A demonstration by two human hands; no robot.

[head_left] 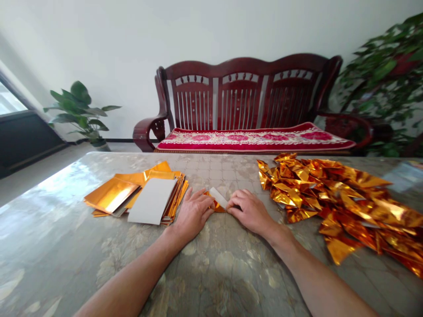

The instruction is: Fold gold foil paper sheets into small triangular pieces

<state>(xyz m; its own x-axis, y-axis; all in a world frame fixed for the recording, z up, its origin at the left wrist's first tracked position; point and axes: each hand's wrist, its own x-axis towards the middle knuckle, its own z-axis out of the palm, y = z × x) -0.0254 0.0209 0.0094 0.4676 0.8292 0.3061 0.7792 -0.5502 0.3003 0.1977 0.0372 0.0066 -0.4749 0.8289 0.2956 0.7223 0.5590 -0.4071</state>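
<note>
Between my two hands, on the table, lies a partly folded sheet of gold foil paper, with its pale back and a bit of its shiny gold side showing. My left hand presses on its left end, fingers bent and close together. At the right corner my right hand pinches the paper between thumb and fingers. Just left of my left hand is a stack of flat foil paper, gold and grey-white sides visible. A large heap of folded gold foil pieces spreads to the right of my right hand.
The table has a patterned, glossy cover. A clear plastic bag lies at its right edge. Beyond it stands a dark red wooden bench with a floral cushion. Potted plants flank the bench.
</note>
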